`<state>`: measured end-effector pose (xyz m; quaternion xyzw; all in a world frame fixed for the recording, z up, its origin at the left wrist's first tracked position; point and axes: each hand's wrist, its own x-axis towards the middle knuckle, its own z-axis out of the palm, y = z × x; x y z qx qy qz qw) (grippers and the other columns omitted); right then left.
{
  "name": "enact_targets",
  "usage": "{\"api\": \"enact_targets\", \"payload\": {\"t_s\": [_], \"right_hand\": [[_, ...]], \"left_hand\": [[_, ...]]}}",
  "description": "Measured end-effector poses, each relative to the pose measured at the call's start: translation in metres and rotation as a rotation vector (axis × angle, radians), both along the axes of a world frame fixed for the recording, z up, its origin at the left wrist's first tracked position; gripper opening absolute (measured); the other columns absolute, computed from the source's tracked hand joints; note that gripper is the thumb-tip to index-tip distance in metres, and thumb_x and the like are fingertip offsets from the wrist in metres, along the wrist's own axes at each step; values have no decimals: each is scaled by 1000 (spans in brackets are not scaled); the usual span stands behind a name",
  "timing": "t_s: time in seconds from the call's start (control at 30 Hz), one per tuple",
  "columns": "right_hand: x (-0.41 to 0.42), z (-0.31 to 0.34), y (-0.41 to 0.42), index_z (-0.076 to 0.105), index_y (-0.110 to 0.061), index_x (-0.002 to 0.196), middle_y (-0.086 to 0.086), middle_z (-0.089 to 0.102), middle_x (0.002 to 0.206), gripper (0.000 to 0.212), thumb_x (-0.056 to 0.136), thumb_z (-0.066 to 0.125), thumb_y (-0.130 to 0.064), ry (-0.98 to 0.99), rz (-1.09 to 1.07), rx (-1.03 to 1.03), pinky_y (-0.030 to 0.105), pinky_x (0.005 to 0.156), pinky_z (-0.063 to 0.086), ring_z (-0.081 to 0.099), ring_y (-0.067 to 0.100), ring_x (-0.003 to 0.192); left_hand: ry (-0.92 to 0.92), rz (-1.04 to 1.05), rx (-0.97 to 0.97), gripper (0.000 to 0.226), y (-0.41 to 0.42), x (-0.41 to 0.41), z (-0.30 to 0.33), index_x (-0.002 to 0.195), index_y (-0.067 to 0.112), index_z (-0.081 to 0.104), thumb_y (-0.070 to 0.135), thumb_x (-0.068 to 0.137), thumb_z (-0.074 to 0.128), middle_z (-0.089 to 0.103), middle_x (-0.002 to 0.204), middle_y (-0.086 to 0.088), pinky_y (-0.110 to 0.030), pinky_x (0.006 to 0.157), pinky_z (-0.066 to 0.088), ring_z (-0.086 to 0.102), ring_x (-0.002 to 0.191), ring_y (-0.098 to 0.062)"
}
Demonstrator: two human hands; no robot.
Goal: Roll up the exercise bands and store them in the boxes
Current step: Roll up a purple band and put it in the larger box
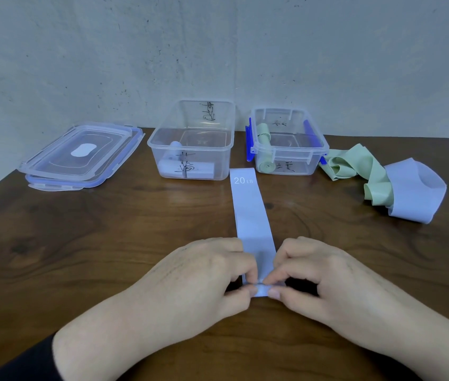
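A pale blue exercise band (249, 207) marked "20 LB" lies flat along the table, running away from me. My left hand (204, 276) and my right hand (319, 276) both pinch its near end, where a small first roll is curled between the fingertips. Behind it stand two clear boxes: the larger box (190, 141) holds rolled pale blue bands, and the smaller box (289, 144) with blue clips holds rolled green bands. To the right lies a loose heap of green bands (355, 166) and a loose pale blue band (415, 193).
Two clear lids (80, 155) are stacked at the back left of the brown wooden table (108, 243). A grey wall rises right behind the boxes. The table's left edge slants in at the far left.
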<state>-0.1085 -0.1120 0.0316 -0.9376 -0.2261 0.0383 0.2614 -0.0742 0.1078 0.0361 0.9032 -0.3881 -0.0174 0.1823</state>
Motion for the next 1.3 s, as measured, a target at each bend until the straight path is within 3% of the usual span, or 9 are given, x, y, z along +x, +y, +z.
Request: {"api": "enact_targets", "payload": {"t_s": [0.27,0.53,0.97,1.03,1.1,1.3], "right_hand": [[1,-3,0,72,-40,100,-22,54,95,13,90,64,-45,-25,0,-30,10,81,38,50,3,102],[0,-2,0,62,-45,90,-21,55,90,6,88,67,-43,-46,-7,7,13,81,40,53,5,96],[1,-2,2,69,-41,97,-20,52,100,10,91,62,-45,4,-30,-16,12,81,37,49,4,103],[1,-2,2,64,-45,93,-19,54,99,3,91,63,-45,3,-34,-8,13,81,39,50,5,102],[2,-3,1,57,-49,90,-19,55,98,9,89,65,-45,-13,-50,14,15,82,41,52,7,100],[3,-3,2,56,-49,86,-20,54,101,12,85,68,-49,-20,-58,10,15,84,39,50,5,103]], "left_hand": [[11,10,52,25,0,1,0,101,41,51,58,84,56,43,85,19,-13,63,31,44,83,2],[13,-2,5,13,1,1,-1,96,36,60,47,89,57,49,89,15,-18,71,41,46,84,-4],[22,28,13,21,2,6,-4,99,38,53,54,85,59,46,88,18,-16,72,40,46,87,-3],[8,26,7,17,2,6,-5,96,37,54,52,87,57,47,88,16,-14,69,38,46,86,-4],[5,32,2,16,3,6,-5,96,37,56,50,89,57,47,89,15,-14,68,38,46,86,-4],[7,59,1,17,2,6,-3,98,36,58,51,91,53,47,88,15,-13,68,36,47,86,-5]]}}
